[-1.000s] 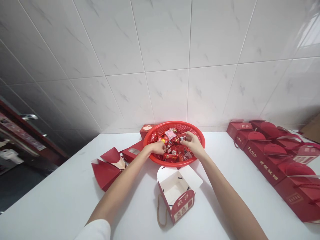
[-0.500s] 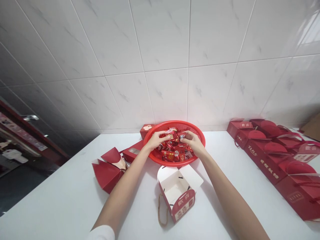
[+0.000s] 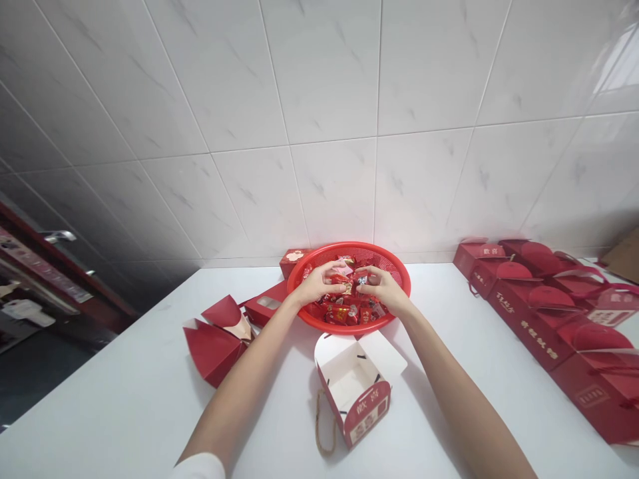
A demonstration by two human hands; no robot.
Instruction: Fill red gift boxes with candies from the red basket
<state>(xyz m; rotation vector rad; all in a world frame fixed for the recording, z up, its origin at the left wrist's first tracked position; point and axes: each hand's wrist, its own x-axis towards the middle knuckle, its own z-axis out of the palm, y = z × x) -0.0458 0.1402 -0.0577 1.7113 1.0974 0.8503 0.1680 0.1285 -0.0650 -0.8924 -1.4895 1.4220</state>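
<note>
Both hands are over a red plastic basket filled with red-wrapped candies. My left hand is curled at the basket's left side, pinching a red and gold wrapped candy. From the right, my right hand grips a candy with a dark and white patterned wrapper. Just in front of the basket stands an open gift box, red outside and white inside, its flaps spread and nothing inside. A twine handle hangs from its left side.
Left of the basket lie a partly folded red box and a flat red box. A small red box sits behind them. Several closed red gift boxes line the right side. A tiled wall rises behind the table.
My hands have drawn slightly nearer to me within the basket, fingertips closer together with candies at them. The boxes have not moved.
</note>
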